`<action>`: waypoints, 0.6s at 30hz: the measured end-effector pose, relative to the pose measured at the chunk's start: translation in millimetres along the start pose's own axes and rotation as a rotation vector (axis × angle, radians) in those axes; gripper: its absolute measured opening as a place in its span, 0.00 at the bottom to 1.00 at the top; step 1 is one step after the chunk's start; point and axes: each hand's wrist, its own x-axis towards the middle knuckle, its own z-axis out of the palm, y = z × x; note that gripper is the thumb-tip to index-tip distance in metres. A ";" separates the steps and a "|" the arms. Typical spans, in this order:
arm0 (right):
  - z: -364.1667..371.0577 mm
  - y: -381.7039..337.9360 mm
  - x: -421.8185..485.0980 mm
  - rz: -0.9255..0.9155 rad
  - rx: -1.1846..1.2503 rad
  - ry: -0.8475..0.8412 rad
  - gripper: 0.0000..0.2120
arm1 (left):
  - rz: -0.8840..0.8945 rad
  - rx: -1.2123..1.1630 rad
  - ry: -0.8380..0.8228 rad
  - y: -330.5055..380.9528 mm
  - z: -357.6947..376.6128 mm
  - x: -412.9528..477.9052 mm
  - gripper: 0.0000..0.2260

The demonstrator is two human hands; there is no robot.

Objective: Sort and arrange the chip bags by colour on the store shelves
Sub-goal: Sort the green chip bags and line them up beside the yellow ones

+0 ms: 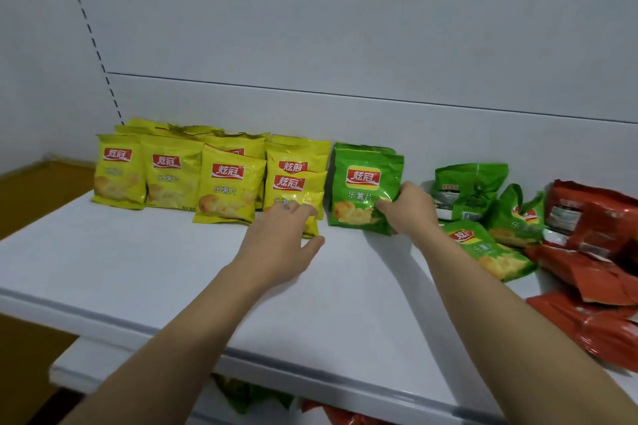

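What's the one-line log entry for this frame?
right hand: grips upright green bag beside yellow row | left hand: touches front yellow bag | loose: green bags, red bags

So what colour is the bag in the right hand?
The bag is green; head view.

Yellow bags (193, 172) upright left, green bag (362, 183) beside them.

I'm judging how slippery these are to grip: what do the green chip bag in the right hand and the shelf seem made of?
Green chip bag: likely thin plastic film, glossy, judging by bright highlights and creases where the right hand pinches it. Shelf: smooth, white, faintly shiny, probably painted metal, though the look leaves that open.
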 end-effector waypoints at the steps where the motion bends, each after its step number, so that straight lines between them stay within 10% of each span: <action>1: 0.4 -0.8 2.8 0.001 -0.007 -0.005 0.15 | 0.000 0.015 0.002 2.5 0.0 0.0 0.21; 10: -68.8 3.1 -18.3 -0.126 -0.098 -0.110 0.28 | 0.047 0.043 -0.042 36.7 12.6 4.7 0.22; 18: -141.5 48.2 -63.8 -0.250 -0.749 -0.298 0.33 | 0.200 -0.011 -0.121 92.8 42.4 19.7 0.23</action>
